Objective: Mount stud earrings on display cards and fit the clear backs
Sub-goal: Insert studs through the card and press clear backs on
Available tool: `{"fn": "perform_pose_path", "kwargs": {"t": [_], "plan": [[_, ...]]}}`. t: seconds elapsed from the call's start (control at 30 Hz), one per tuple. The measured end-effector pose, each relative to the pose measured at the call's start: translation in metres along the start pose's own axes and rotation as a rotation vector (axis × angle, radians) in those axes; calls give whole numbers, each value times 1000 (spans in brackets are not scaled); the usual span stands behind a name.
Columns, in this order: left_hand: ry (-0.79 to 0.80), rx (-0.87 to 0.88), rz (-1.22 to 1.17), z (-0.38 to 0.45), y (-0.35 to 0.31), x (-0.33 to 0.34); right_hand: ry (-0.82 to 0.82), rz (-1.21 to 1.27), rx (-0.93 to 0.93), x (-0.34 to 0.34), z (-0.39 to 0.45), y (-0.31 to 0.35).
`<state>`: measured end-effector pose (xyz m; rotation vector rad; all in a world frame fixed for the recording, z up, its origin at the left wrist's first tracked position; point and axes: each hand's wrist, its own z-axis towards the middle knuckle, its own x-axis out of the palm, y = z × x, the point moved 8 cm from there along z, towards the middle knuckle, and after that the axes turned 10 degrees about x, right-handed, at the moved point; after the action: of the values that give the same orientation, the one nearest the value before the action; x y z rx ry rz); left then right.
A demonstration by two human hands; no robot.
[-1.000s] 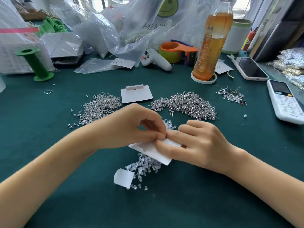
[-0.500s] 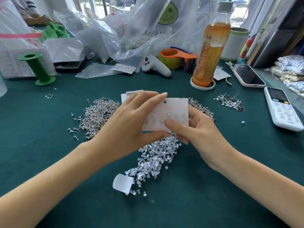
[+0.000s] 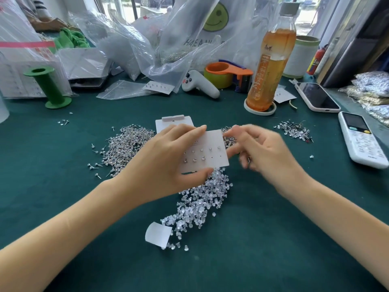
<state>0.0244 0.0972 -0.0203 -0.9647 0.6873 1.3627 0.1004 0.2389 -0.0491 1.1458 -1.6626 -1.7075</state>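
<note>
On the green bench (image 3: pixel 63 207), the widest spreads are formed by two heaps: loose metal studs (image 3: pixel 124 148) to the left and clear backs (image 3: pixel 197 203) trailing toward the near edge beside a curled paper scrap (image 3: pixel 157 234). Above the backs, a white display card (image 3: pixel 210 152) is held off the surface by the left hand (image 3: pixel 166 165), thumb under the lower edge and fingers curled over the top, so the card is pinched firmly. Several studs are seen seated in its rows, while some holes at the right look unfilled. A blank card (image 3: pixel 172 123) is lying just behind. The right hand (image 3: pixel 265 154) is blurred beside the card's right edge, fingers loosely spread; whether a stud is carried by it cannot be told. As a judgement, the main risk is that the thin card may be bent or tilted by the one-sided grip, letting unbacked studs slide out into the heap below; a small post could also be missed at its hole or dropped among the backs, where it would be hard to find
</note>
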Motion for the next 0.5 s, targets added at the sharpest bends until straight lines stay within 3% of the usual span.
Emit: {"fn": "perform_pose_path", "kwargs": {"t": [0.07, 0.27, 0.5], "plan": [[24, -7, 30, -1, 2, 1, -153, -210, -70, -23, 7, 3], [87, -56, 102, -2, 10, 4, -264, -809, -4, -15, 13, -10], [122, -82, 118, -2, 13, 5, -315, -899, -92, -1, 15, -1]]}}
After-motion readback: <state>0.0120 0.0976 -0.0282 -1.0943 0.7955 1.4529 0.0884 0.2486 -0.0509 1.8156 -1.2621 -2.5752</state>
